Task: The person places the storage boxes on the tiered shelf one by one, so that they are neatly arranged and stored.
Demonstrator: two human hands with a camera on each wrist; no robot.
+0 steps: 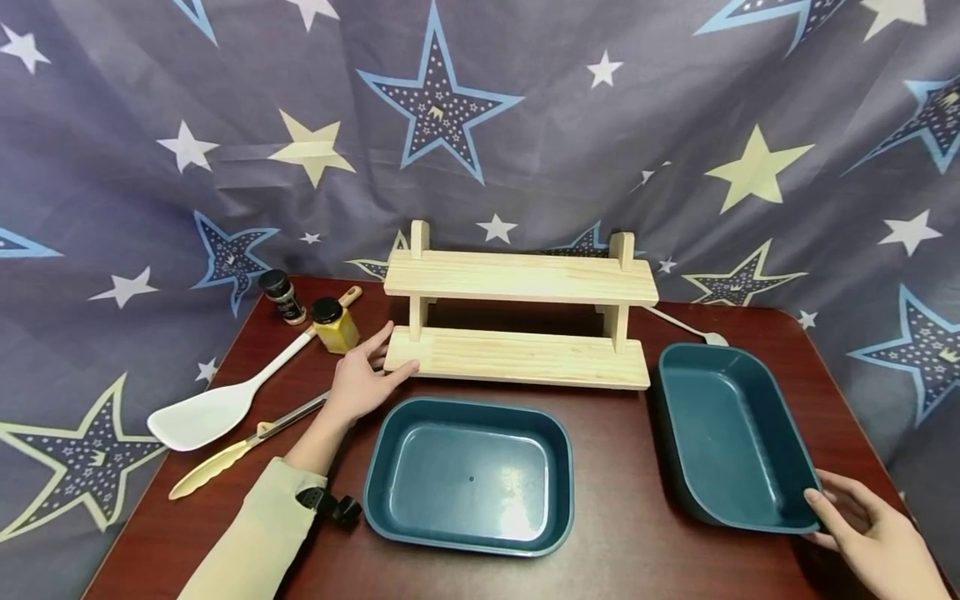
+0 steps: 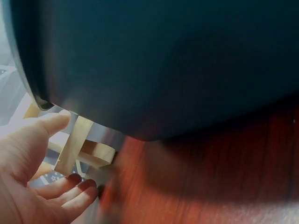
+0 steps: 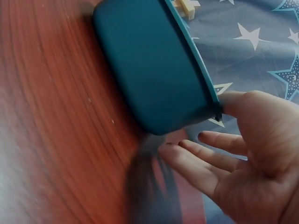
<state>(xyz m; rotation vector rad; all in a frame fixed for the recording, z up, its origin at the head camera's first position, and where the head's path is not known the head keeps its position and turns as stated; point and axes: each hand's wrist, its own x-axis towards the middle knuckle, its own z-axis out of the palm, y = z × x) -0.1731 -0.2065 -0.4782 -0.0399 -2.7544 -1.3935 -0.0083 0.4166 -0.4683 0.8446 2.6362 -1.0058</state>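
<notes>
Teal bin [image 1: 738, 433] lies right of the wooden rack [image 1: 525, 358], long axis slanting forward and away from it, near corner touched by the closer right hand's [image 1: 862, 517] thumb, fingers loosely spread; the left hand [image 1: 362, 383] splays at the rack's left end.

Left of the left fingers [image 1: 378, 338] are placed a square yellow jar [image 1: 337, 332], a wide white spatula [image 1: 213, 410] and yellow-tipped metal tongs [image 1: 225, 458].

Star-printed fabric [image 1: 525, 192] hanging around a reddish-brown table [image 1: 615, 467] makes this a curtained-off tabletop workspace.
</notes>
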